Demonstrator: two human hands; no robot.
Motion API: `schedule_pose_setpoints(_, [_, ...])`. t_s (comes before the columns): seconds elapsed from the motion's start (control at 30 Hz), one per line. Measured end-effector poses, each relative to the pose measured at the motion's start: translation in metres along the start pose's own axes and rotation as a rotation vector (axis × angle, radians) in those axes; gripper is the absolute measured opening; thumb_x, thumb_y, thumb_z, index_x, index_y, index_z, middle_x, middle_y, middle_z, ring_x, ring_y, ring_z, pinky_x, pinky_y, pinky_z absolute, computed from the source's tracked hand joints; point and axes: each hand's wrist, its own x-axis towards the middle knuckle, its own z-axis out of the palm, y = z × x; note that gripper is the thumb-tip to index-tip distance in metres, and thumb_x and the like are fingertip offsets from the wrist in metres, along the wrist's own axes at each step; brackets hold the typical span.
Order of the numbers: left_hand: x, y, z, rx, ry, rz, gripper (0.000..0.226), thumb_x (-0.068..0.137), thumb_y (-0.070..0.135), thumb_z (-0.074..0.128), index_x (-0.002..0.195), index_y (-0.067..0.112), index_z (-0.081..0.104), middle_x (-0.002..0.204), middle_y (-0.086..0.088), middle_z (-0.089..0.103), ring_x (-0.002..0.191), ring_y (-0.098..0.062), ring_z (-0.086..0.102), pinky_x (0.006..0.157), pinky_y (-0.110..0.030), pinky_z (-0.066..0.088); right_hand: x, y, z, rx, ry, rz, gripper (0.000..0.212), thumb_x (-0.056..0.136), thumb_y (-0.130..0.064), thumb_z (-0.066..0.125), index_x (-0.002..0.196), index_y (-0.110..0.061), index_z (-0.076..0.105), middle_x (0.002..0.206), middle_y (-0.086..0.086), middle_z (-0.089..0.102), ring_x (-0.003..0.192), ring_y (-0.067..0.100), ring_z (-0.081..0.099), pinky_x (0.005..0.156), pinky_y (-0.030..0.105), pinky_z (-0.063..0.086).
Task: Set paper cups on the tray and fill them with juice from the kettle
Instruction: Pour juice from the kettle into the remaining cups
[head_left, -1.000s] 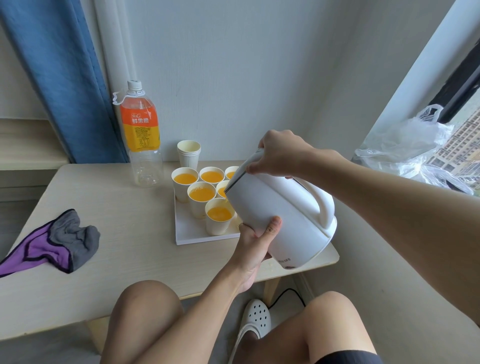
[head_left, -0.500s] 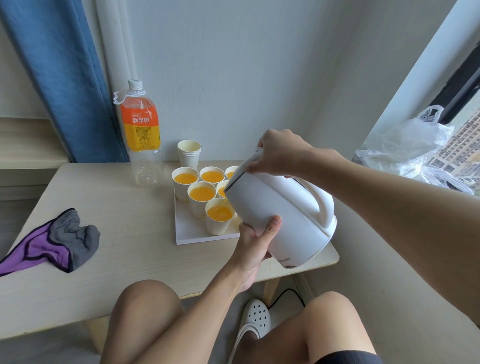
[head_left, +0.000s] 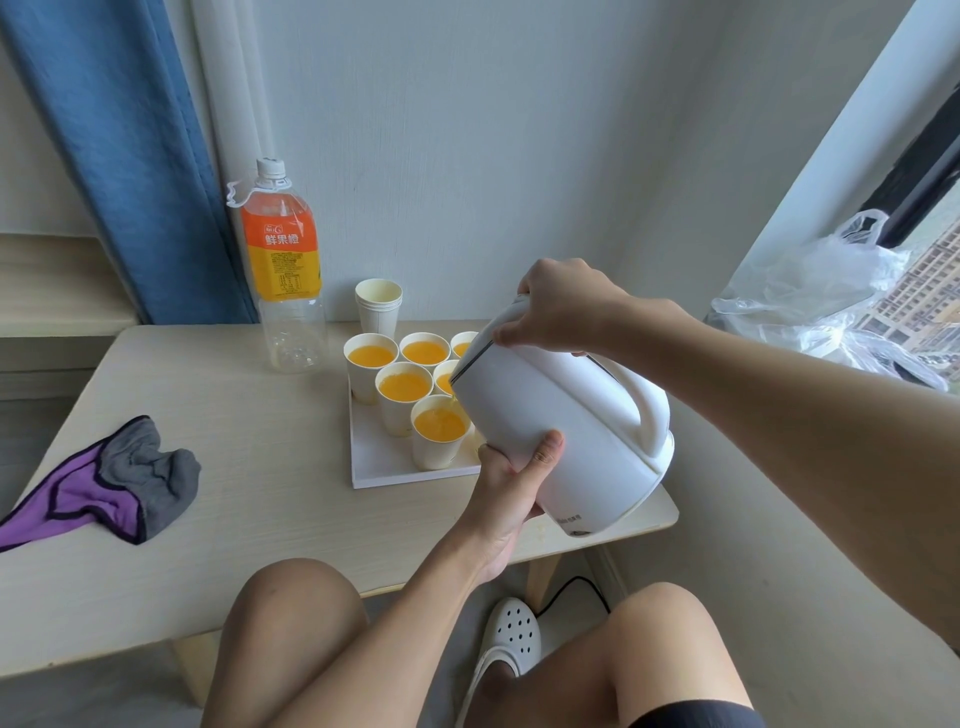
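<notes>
A white kettle (head_left: 566, 431) is tilted to the left over a white tray (head_left: 384, 467) on the table. My left hand (head_left: 511, 483) grips the kettle's lower body with the thumb up its side. My right hand (head_left: 563, 306) holds the lid end near the spout. A thin orange stream runs from the spout into the nearest paper cup (head_left: 439, 439), which is nearly full. Several other paper cups (head_left: 402, 395) with orange juice stand on the tray behind it, two partly hidden by the kettle.
A stack of empty paper cups (head_left: 378, 306) and a nearly empty juice bottle (head_left: 283, 270) stand behind the tray. A purple and grey cloth (head_left: 109, 483) lies on the light wooden table (head_left: 249, 467) at left. A plastic bag (head_left: 821, 296) rests on the sill at right.
The kettle and both hands have stayed almost still. A thin stream of juice now shows at the spout above the front cup.
</notes>
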Motion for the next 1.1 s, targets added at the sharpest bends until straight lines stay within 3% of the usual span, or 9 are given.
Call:
schedule_pose_setpoints(0.2, [0.001,-0.001,-0.001,0.019,-0.010,0.018,0.094,0.069,0.057,0.083,0.145,0.018,0.044,0.139,-0.006,0.064,0.130,-0.026,0.061,0.103,-0.052,0.057,-0.002,0.005,0.001,0.006,0.018,-0.011,0.036,0.079,-0.045,0.072,0.087,-0.013,0.059,0.076,0.005,0.058,0.051,0.021,0.057,0.049,0.024,0.041])
schedule_pose_setpoints(0.37, [0.008,-0.004,-0.006,0.099,0.045,0.045,0.110,0.061,0.066,0.091,0.144,0.015,0.041,0.142,-0.005,0.062,0.131,-0.020,0.061,0.110,-0.059,0.049,-0.010,0.021,0.004,0.081,0.078,-0.014,0.036,0.079,-0.049,0.072,0.088,-0.015,0.063,0.079,0.003,0.061,0.074,0.027,0.060,0.056,0.028,0.041])
schedule_pose_setpoints(0.5, [0.011,-0.005,-0.006,0.145,0.041,0.055,0.112,0.059,0.065,0.093,0.144,0.015,0.040,0.139,0.000,0.064,0.129,-0.014,0.062,0.111,-0.053,0.050,-0.020,0.038,0.004,0.156,0.114,-0.001,0.030,0.081,-0.049,0.071,0.080,-0.021,0.061,0.072,-0.004,0.058,0.069,0.018,0.057,0.050,0.025,0.036])
schedule_pose_setpoints(0.6, [0.014,-0.009,0.001,0.146,0.020,0.038,0.109,0.061,0.059,0.090,0.144,0.013,0.038,0.138,0.002,0.065,0.128,-0.012,0.062,0.112,-0.047,0.050,-0.022,0.048,0.004,0.158,0.118,0.029,0.031,0.081,-0.049,0.071,0.084,-0.018,0.063,0.074,-0.002,0.060,0.071,0.019,0.060,0.050,0.026,0.039])
schedule_pose_setpoints(0.7, [0.018,-0.014,0.010,0.141,0.018,0.015,0.111,0.057,0.064,0.091,0.142,0.017,0.038,0.139,0.003,0.064,0.130,-0.013,0.060,0.113,-0.049,0.049,-0.021,0.056,0.003,0.153,0.095,0.057,0.034,0.081,-0.050,0.071,0.087,-0.017,0.064,0.075,0.001,0.061,0.065,0.021,0.063,0.052,0.027,0.043])
schedule_pose_setpoints(0.93, [0.026,-0.022,0.029,0.111,-0.005,-0.026,0.119,0.051,0.076,0.091,0.143,0.017,0.044,0.139,0.002,0.064,0.130,-0.016,0.060,0.113,-0.055,0.047,-0.017,0.066,-0.002,0.100,0.041,0.111,0.032,0.082,-0.047,0.072,0.076,-0.018,0.060,0.066,0.005,0.057,0.042,0.020,0.053,0.046,0.022,0.038])
schedule_pose_setpoints(1.1, [0.028,-0.024,0.036,0.089,-0.016,-0.068,0.120,0.050,0.078,0.090,0.141,0.016,0.044,0.135,0.003,0.067,0.130,-0.019,0.061,0.113,-0.058,0.046,-0.011,0.066,-0.004,0.057,0.019,0.121,0.033,0.081,-0.046,0.072,0.071,-0.019,0.057,0.060,0.005,0.056,0.039,0.021,0.052,0.049,0.024,0.040])
